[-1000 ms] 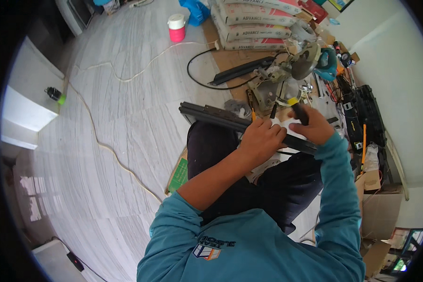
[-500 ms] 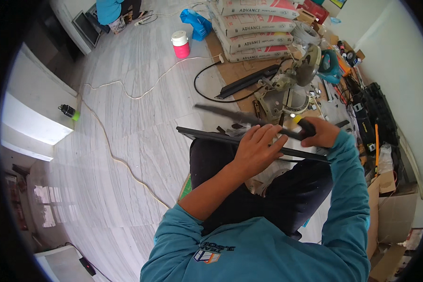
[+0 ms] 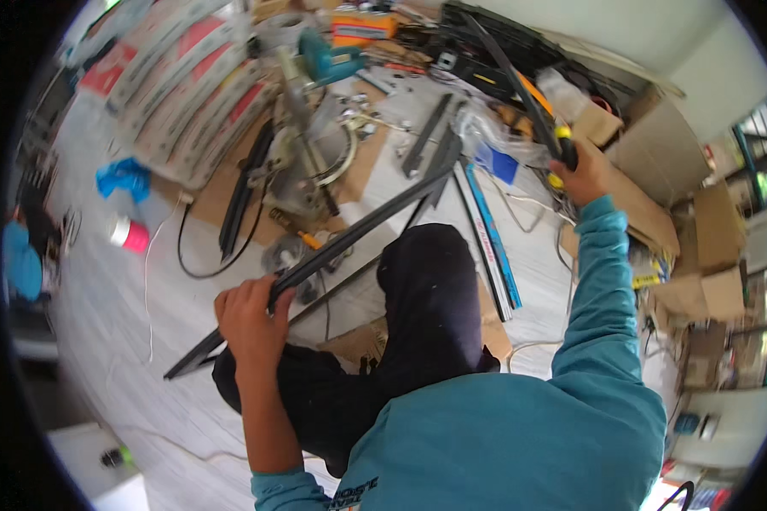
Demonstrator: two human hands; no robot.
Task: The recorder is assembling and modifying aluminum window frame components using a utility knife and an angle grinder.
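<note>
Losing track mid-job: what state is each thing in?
Dark bar: slanted, gripped by left hand
Yellow-and-black handle: gripped by right hand
Dark strip: raised, end at right hand
Miter saw: unheld
Sacks: stacked
Blue bag: crumpled
Pink-and-white jug: lid on

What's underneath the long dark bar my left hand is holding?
Below the dark bar in your left hand, clear plastic shows past its far side and a thinner dark strip nearer you, with pale floor around. Whatever the bar itself covers is hidden.
</note>
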